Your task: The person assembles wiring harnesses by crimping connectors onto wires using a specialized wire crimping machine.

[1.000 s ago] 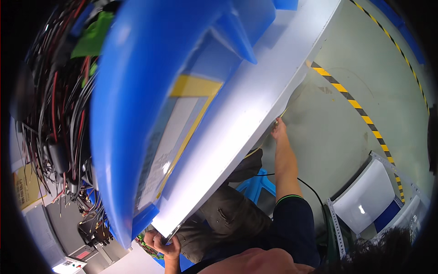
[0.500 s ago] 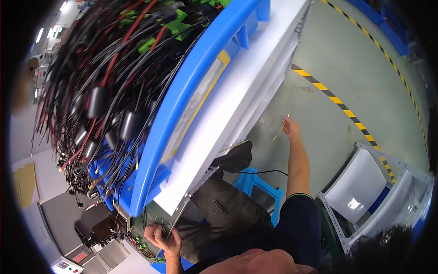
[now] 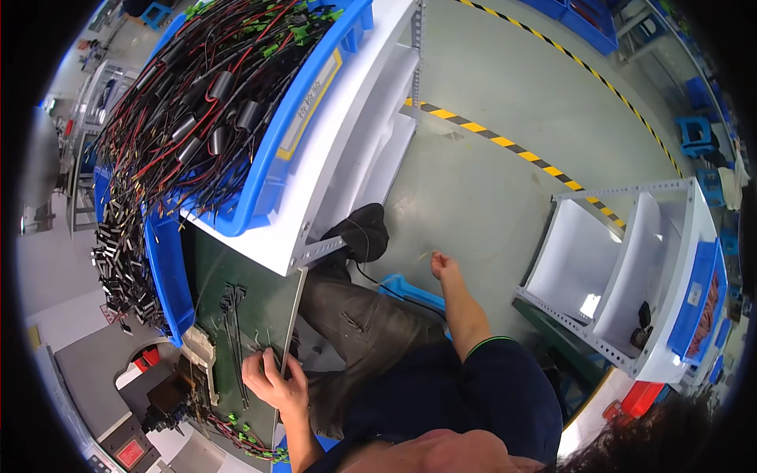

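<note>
A: What might go wrong?
B: The yellowish strand (image 3: 423, 255), pinched in the right hand (image 3: 445, 266) at four o'clock, could drop if that pinch loosens.
A: Its long axis?
B: Visible tip points roughly nine o'clock; the rest's unclear.
A: Left hand (image 3: 276, 384)?
B: Seven o'clock, curled; grasp I can't tell. Black leads (image 3: 234, 315) alongside, running twelve-to-six, could snag if brushed.

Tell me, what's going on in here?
A person in a dark shirt is at a green worktop. Their left hand is at its edge, beside thin black cables; whether it grips any is unclear. Their right hand is out over the floor, seemingly pinching a thin yellowish strand. Nearby, a blue bin heaped with black and red wires sits on a white shelf unit.
</note>
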{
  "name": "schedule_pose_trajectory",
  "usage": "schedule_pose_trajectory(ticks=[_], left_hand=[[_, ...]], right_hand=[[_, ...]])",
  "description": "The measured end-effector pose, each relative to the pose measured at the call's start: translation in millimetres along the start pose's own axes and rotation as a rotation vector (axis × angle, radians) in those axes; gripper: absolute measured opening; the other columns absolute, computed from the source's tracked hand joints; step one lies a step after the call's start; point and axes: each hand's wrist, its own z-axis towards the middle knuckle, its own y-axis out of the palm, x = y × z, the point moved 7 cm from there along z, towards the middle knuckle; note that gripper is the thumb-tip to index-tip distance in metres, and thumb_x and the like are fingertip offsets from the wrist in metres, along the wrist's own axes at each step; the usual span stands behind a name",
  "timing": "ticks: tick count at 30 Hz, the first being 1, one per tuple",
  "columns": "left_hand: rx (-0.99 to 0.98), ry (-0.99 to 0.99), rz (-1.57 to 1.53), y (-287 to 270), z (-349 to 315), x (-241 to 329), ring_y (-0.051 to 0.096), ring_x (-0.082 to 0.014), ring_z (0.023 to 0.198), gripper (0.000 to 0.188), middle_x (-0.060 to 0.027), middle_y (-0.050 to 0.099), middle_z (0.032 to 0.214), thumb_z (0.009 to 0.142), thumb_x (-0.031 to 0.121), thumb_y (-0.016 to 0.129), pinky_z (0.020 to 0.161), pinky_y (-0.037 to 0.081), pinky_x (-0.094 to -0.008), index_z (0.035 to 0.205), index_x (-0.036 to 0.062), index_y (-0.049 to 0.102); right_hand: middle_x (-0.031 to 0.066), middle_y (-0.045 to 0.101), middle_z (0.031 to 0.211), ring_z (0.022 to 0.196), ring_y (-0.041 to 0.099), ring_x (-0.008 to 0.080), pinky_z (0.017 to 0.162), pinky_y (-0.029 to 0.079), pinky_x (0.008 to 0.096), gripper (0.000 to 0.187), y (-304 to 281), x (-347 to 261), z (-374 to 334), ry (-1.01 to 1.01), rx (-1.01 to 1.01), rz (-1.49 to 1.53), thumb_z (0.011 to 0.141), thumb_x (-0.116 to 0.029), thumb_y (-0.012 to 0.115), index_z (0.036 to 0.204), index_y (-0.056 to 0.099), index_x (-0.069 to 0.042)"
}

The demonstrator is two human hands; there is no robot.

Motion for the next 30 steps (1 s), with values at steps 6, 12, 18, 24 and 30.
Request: schedule_pose_trajectory(ticks=[6, 12, 18, 24, 30], left_hand=[[0.009, 0.01, -0.009, -1, 1, 2, 0.059, -0.0411, 0.107, 0.047, -0.0188, 0.059, 0.117, 0.082, 0.006, 0.076, 0.092, 0.049, -0.0546, 0.126, 0.0028, 0.061], [-0.001, -0.003, -0.021, -1, -2, -1, 0.058, -0.0406, 0.11, 0.051, -0.0187, 0.059, 0.119, 0.08, 0.005, 0.078, 0.095, 0.048, -0.054, 0.128, 0.0033, 0.061], [0.007, -0.005, -0.015, -1, -1, 0, 0.059, -0.0402, 0.11, 0.048, -0.018, 0.06, 0.119, 0.08, 0.006, 0.077, 0.094, 0.049, -0.0541, 0.126, 0.0032, 0.063], [0.009, -0.012, -0.014, -3, -1, 1, 0.059, -0.0404, 0.11, 0.047, -0.0181, 0.06, 0.12, 0.079, 0.005, 0.076, 0.094, 0.049, -0.0533, 0.125, 0.0034, 0.063], [0.012, -0.023, -0.023, -4, -3, 1, 0.059, -0.0401, 0.112, 0.049, -0.0177, 0.06, 0.121, 0.079, 0.004, 0.076, 0.095, 0.049, -0.0524, 0.126, 0.0041, 0.064]], right_hand=[[0.0179, 0.068, 0.085, 0.069, 0.068, 0.0252, 0.067, 0.064, 0.0347, 0.016, 11, 57, -11, 0.128, -0.051, 0.128, 0.099, 0.002, 0.043, 0.094, 0.058, 0.007], [0.007, 0.064, 0.076, 0.064, 0.062, 0.0178, 0.06, 0.056, 0.0319, 0.017, 31, 31, -34, -0.082, -0.217, 0.011, 0.105, -0.007, 0.05, 0.09, 0.058, -0.004], [0.0031, 0.059, 0.074, 0.062, 0.056, 0.0148, 0.058, 0.05, 0.0288, 0.014, 69, -55, -74, -0.4, -0.223, -0.149, 0.105, -0.013, 0.057, 0.092, 0.056, -0.007], [0.0044, 0.058, 0.074, 0.064, 0.055, 0.0144, 0.059, 0.049, 0.0288, 0.014, 98, -93, -91, -0.503, -0.334, -0.098, 0.104, -0.013, 0.06, 0.093, 0.055, -0.006], [0.0142, 0.069, 0.095, 0.089, 0.071, 0.0264, 0.074, 0.061, 0.0358, 0.023, 139, -108, -94, -0.478, -0.402, -0.023, 0.109, -0.02, 0.053, 0.115, 0.055, 0.003]])
